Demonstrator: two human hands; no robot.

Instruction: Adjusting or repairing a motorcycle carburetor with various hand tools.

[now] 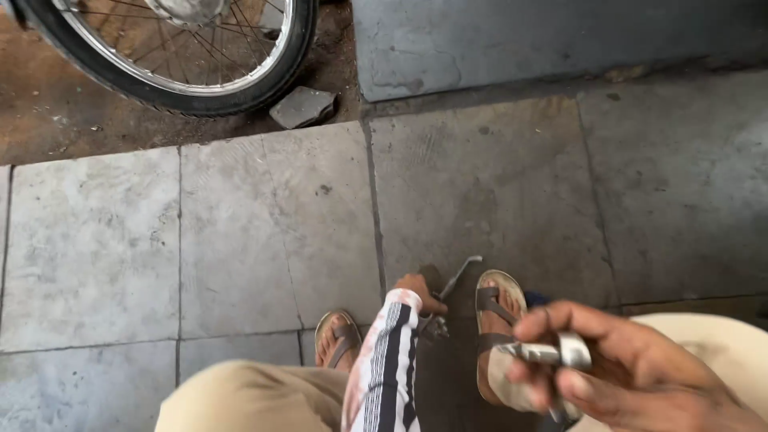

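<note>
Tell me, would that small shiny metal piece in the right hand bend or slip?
The metal piece looks rigid, so it probably won't bend. Its shiny surface suggests it may be slippery. The right hand pinches it with fingertips alone, so it's likely light.

The light is soft, even daylight, without strong glare. The stone slabs (264, 240) look bright and rather sharp. A weak shadow lies under the wheel (184, 48). The right hand (632, 368), close to the camera, is blurred. The picture edges bend slightly

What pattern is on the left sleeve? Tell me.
The sleeve has black and white stripes with pink edging, in the head view.
</note>
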